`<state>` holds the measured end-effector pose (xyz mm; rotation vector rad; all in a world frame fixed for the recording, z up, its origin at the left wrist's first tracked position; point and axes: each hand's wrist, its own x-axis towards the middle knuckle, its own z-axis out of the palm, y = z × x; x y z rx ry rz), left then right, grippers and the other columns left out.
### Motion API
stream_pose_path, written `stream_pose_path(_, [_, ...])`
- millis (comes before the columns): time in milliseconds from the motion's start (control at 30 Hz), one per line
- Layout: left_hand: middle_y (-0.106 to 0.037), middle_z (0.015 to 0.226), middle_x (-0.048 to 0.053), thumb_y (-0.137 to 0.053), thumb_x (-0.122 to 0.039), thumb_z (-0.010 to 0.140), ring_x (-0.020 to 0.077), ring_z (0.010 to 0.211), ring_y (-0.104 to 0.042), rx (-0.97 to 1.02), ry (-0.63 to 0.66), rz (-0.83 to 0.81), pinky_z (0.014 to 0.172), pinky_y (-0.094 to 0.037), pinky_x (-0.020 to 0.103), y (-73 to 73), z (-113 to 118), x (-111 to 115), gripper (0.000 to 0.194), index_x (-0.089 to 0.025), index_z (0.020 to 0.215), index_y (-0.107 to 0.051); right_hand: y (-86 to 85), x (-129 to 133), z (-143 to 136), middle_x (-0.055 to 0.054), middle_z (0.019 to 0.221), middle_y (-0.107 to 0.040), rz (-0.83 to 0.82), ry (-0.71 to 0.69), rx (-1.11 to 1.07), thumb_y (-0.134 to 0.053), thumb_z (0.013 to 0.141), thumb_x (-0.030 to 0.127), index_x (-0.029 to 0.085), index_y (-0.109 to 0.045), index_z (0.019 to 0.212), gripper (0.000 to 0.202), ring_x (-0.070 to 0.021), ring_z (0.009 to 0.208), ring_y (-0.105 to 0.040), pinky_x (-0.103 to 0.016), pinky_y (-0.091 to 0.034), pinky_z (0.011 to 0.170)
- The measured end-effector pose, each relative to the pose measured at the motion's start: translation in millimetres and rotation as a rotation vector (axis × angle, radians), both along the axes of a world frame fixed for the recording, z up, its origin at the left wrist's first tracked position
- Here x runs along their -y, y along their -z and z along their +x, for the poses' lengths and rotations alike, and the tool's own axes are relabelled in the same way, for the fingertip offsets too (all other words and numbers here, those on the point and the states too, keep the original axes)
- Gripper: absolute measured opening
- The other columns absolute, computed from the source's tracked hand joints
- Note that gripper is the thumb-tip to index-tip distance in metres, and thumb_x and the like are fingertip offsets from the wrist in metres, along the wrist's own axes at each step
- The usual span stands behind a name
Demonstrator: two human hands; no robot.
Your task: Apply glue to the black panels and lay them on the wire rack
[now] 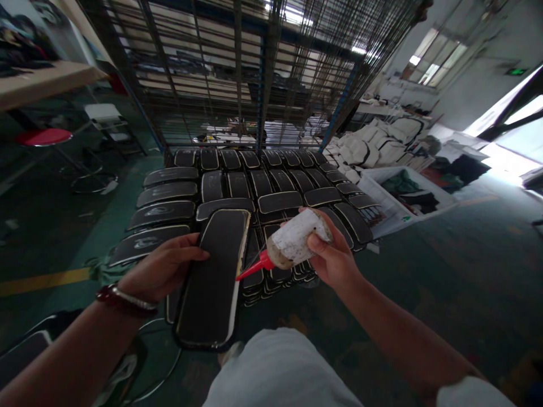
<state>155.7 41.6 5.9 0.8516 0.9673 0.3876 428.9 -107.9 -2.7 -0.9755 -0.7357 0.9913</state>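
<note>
My left hand [169, 263] grips the left edge of a long black panel [210, 282], its thumb lying on the face and the other fingers underneath. The panel has rounded corners and a pale line along its rim. In my right hand [333, 254] is a white glue bottle [297, 237], tilted down to the left, its surface stained brown. Its red nozzle [254, 265] touches or nearly touches the panel's right edge, where a whitish bead shows. Beyond both hands lie rows of similar black panels [280, 202], stacked in layers, some with pale smears.
Behind the panels stands a tall wire rack [261, 85]. A white bin [390, 217] with dark cloth sits at the right, in front of piled white pieces [377, 141]. To the left are a red stool [44, 137], a white chair [103, 113] and a table [51, 79].
</note>
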Motion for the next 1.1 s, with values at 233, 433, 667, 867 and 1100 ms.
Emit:
stream_pose_path(233, [-0.089, 0.087, 0.013, -0.076, 0.001, 0.075, 0.0254, 0.065, -0.083, -0.037, -0.124, -0.005, 0.065, -0.071, 0.036, 4.7, 1, -6, 0.044, -0.007, 0.118, -0.078, 3.8, 8, -5, -0.011, 0.115, -0.081, 0.069, -0.108, 0.004, -0.1, 0.083, 0.049, 0.028, -0.07, 0.131, 0.06, -0.0373, 0.119, -0.075, -0.052, -0.064, 0.098])
stream_pose_path(433, [-0.087, 0.08, 0.012, -0.068, 0.011, 0.07, 0.0272, 0.058, -0.082, -0.048, -0.293, -0.046, 0.056, -0.071, 0.039, 6.6, 3, -12, 0.043, -0.008, 0.107, -0.077, 13.8, 8, -6, -0.01, 0.122, -0.082, 0.153, -0.178, 0.009, -0.096, 0.091, 0.042, 0.029, -0.069, 0.137, 0.055, -0.0338, 0.117, -0.078, -0.051, -0.065, 0.101])
stream_pose_path(667, [-0.084, 0.072, 0.01, -0.056, 0.01, 0.086, 0.0253, 0.054, -0.081, -0.064, -0.375, -0.076, 0.056, -0.072, 0.039, 12.2, -4, -21, 0.033, -0.007, 0.105, -0.077, 19.0, 12, -16, -0.008, 0.11, -0.082, 0.125, -0.056, -0.081, -0.1, 0.086, 0.041, 0.027, -0.075, 0.132, 0.054, -0.0318, 0.109, -0.079, -0.046, -0.067, 0.095])
stream_pose_path(867, [-0.081, 0.063, 0.008, -0.052, 0.008, 0.094, 0.0214, 0.047, -0.077, -0.078, -0.426, -0.089, 0.054, -0.07, 0.032, 18.9, -4, -20, 0.028, -0.01, 0.09, -0.073, 47.0, -3, -34, -0.005, 0.1, -0.08, -0.198, -0.078, -0.424, -0.108, 0.074, 0.05, 0.021, -0.077, 0.11, 0.056, -0.0253, 0.087, -0.077, -0.034, -0.066, 0.068])
stream_pose_path(1100, [-0.084, 0.07, 0.006, -0.054, 0.013, 0.091, 0.0191, 0.053, -0.079, -0.022, -0.365, -0.105, 0.054, -0.068, 0.026, 13.9, 16, 4, 0.033, -0.014, 0.086, -0.073, 41.4, -70, -10, -0.001, 0.093, -0.075, -0.027, 0.081, -0.291, -0.107, 0.072, 0.055, 0.023, -0.072, 0.107, 0.059, -0.0199, 0.081, -0.071, -0.026, -0.062, 0.058])
